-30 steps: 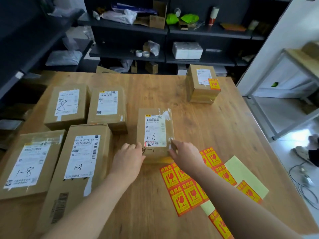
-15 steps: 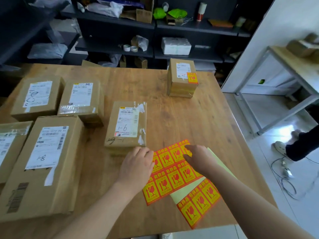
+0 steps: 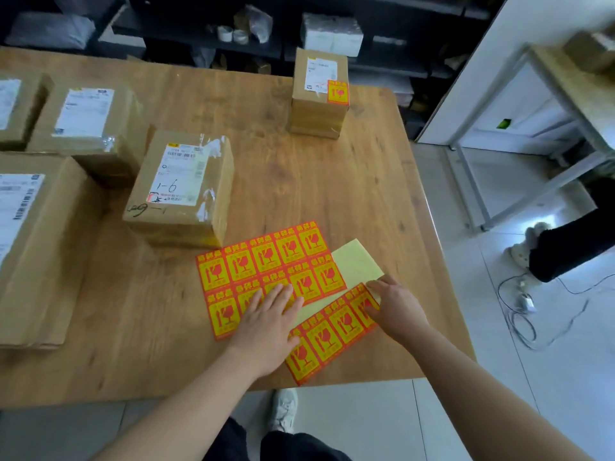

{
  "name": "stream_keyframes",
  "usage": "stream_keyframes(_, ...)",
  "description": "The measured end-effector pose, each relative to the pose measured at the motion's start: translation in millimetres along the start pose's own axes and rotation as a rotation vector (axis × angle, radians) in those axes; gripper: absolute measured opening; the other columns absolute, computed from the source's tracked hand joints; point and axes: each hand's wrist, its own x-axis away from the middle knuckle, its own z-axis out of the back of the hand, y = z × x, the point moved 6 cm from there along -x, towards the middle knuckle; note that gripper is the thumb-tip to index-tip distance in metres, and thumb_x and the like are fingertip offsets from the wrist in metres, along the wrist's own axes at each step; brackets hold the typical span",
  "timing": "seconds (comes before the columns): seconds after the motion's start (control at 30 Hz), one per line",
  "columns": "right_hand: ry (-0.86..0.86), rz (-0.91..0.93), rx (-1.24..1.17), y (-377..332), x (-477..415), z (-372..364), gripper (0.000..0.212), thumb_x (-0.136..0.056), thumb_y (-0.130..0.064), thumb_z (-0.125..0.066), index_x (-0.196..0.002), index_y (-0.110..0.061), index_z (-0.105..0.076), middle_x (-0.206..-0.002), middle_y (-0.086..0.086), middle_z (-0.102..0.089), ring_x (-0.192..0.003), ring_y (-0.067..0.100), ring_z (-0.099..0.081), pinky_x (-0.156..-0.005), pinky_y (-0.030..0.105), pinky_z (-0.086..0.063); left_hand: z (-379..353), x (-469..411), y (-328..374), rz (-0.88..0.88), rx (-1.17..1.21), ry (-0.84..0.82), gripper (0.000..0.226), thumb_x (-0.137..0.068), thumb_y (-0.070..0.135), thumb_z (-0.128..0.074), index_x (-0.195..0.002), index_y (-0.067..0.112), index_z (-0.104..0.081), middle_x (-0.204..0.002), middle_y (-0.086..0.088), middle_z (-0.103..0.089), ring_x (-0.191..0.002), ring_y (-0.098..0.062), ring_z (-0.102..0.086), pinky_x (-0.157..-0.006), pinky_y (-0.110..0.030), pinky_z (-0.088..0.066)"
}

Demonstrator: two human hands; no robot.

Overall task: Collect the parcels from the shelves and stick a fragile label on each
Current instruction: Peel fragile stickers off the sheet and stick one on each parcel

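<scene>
Two sheets of orange-and-yellow fragile labels lie on the wooden table [image 3: 299,181] near its front edge. My left hand [image 3: 269,324] presses flat on the larger sheet [image 3: 263,261]. My right hand [image 3: 396,307] pinches the top right corner label of the smaller sheet [image 3: 329,331], whose pale backing shows above it. A brown parcel marked 1-6 [image 3: 183,184] stands just behind the sheets with no fragile label on it. A smaller parcel [image 3: 319,91] at the far edge carries one on its top.
Several more brown parcels [image 3: 90,124] crowd the table's left side. Dark shelves [image 3: 332,34] with goods run behind the table. To the right are a metal-legged table [image 3: 532,104], cables on the floor [image 3: 525,304] and another person's leg and shoe [image 3: 562,247].
Both hands left the 1-6 parcel and came down to the label sheets. The left now presses the big sheet; the right moved to the small sheet's corner. The view tilted downward.
</scene>
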Motion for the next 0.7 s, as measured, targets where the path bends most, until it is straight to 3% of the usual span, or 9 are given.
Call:
stream_keyframes(0.2,0.034,0.068,-0.001,3.2,12.5,-13.7,0.043,-0.092,-0.035,-0.057,-0.133,-0.021,-0.054,-0.133,-0.001,-0.051,-0.119,0.015,-0.052,-0.094,0.028,-0.048,-17.0,0.1,18.6,-0.070,-0.115,-0.027,0.069,-0.096,0.058,-0.021,-0.149,0.031,0.014,-0.154,0.002,0.028,-0.142,-0.021,0.026,-0.115,-0.050,0.012)
stream_keyframes(0.37,-0.034,0.034,0.031,10.3,12.1,-15.7,0.053,-0.095,-0.038,-0.053,-0.144,-0.025,-0.038,-0.157,-0.001,-0.023,-0.142,0.023,-0.027,-0.108,0.039,-0.038,-29.3,12.6,4.1,-0.119,-0.240,-0.012,0.068,-0.086,0.065,0.001,-0.143,0.037,0.027,-0.150,0.000,0.036,-0.138,-0.023,0.032,-0.112,-0.054,0.017)
stream_keyframes(0.43,-0.047,0.091,0.072,5.5,16.2,-19.4,0.047,-0.097,-0.037,-0.049,-0.142,-0.026,-0.042,-0.155,-0.001,-0.029,-0.139,0.022,-0.032,-0.106,0.037,-0.039,-30.4,20.2,-10.8,-0.122,-0.249,-0.017,0.067,-0.084,0.065,0.005,-0.141,0.039,0.030,-0.148,0.001,0.038,-0.137,-0.022,0.035,-0.112,-0.053,0.019)
stream_keyframes(0.5,-0.017,0.140,0.087,-1.1,21.9,-23.6,0.040,-0.097,-0.035,-0.048,-0.135,-0.025,-0.052,-0.148,-0.002,-0.041,-0.132,0.020,-0.041,-0.103,0.035,-0.042,-30.6,28.4,-30.1,-0.115,-0.252,0.002,0.062,-0.088,0.058,0.002,-0.144,0.041,0.023,-0.151,0.002,0.033,-0.139,-0.021,0.031,-0.112,-0.052,0.016)
stream_keyframes(0.63,0.005,0.173,0.044,-12.4,29.6,-34.9,0.032,-0.097,-0.033,-0.048,-0.125,-0.025,-0.062,-0.121,-0.004,-0.061,-0.103,0.016,-0.060,-0.082,0.032,-0.053,-14.3,35.3,-46.2,-0.022,-0.224,0.056,0.064,-0.088,0.042,-0.014,-0.148,0.026,-0.027,-0.159,-0.002,-0.010,-0.146,-0.021,0.001,-0.115,-0.048,0.004)
stream_keyframes(0.7,0.015,0.157,-0.017,-16.3,26.4,-35.3,0.032,-0.097,-0.032,-0.049,-0.126,-0.025,-0.061,-0.114,-0.004,-0.062,-0.095,0.016,-0.061,-0.074,0.030,-0.053,-8.7,28.8,-38.9,0.001,-0.135,0.093,0.067,-0.089,0.046,-0.007,-0.149,0.021,-0.022,-0.160,-0.001,-0.004,-0.145,-0.017,0.008,-0.117,-0.044,0.009)
